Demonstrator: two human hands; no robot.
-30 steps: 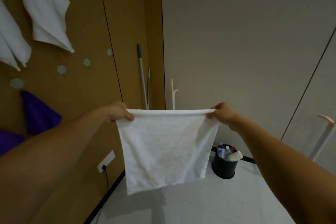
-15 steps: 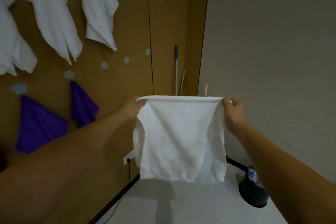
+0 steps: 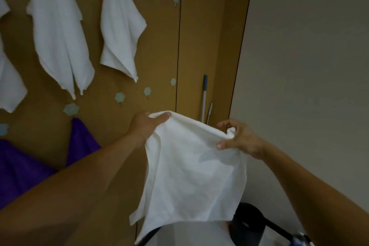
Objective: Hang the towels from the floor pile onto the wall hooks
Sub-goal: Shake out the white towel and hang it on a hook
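Two hands hold a white towel (image 3: 191,166) in the air, before the corner where a brown wall (image 3: 201,26) meets a grey wall (image 3: 299,66). The left hand (image 3: 146,126) grips the upper left corner, fingers curled round the cloth and thumb lying along the top hem. The right hand (image 3: 239,140) pinches the upper right corner, bunched into a small wad between thumb and fingers, with the forefinger arched above it. The left hand is the higher, so the hem slopes down to the right and sags a little between the two grips. Below them the towel hangs loose and creased. Its lower left corner dangles as a narrow flap in front of the brown wall, and its bottom edge hangs above the pale floor (image 3: 189,233).

Up and to the left of the hands, two hung towels (image 3: 60,32) droop in white points on the brown wall, and more white cloth shows at the left edge. Two purple towels (image 3: 81,142) hang lower, partly behind the left forearm. Small pale hexagonal hooks (image 3: 119,97) dot the wall: three bare ones in a slanting row just above the left hand, two more near the top.

Two poles (image 3: 204,98) stand in the corner, behind the towel's hem. A black bin (image 3: 247,223) sits low on the right, partly hidden by the towel and the right forearm.
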